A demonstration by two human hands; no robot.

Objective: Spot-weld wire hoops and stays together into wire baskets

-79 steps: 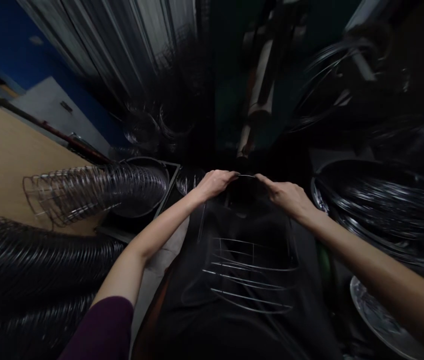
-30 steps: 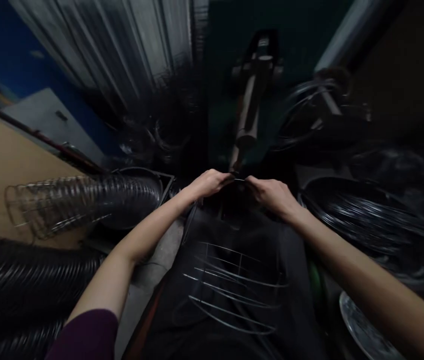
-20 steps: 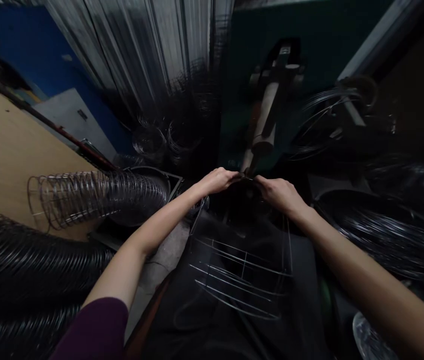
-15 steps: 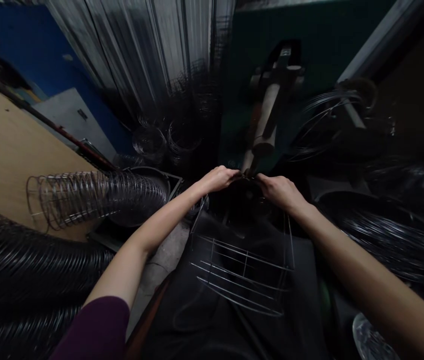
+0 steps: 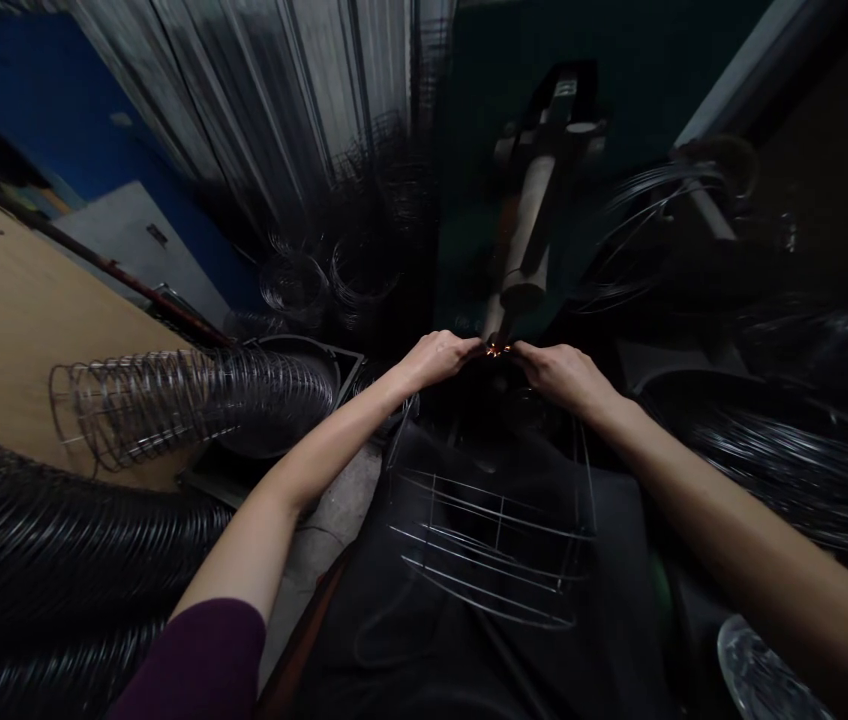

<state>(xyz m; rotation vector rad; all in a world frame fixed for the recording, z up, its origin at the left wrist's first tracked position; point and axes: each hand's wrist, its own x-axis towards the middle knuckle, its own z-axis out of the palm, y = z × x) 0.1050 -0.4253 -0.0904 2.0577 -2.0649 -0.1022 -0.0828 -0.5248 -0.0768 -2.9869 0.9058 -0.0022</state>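
Observation:
A wire frame (image 5: 495,546) of thin metal rods hangs over my dark-covered lap, its side wires rising to my two hands. My left hand (image 5: 440,358) is closed on the frame's far edge, left of a metal electrode tip (image 5: 495,325). On the other side, my right hand (image 5: 563,375) pinches the same edge with its fingers together. Orange sparks (image 5: 497,350) show between my fingertips, right under the tip. The electrode belongs to a green machine (image 5: 469,150) with a thick cylindrical arm (image 5: 529,230). The gripped wire itself is mostly hidden by my fingers and the darkness.
A long stack of wire rings (image 5: 191,400) lies to the left, above a larger dark pile of wire rings (image 5: 56,560). More wire coils (image 5: 296,285) stand behind. A dark heap of wire pieces (image 5: 776,470) is at right, near a round container (image 5: 765,665).
Sparks have appeared at the electrode tip between my hands. My hands stay almost in place on the wire frame, and the view has shifted slightly.

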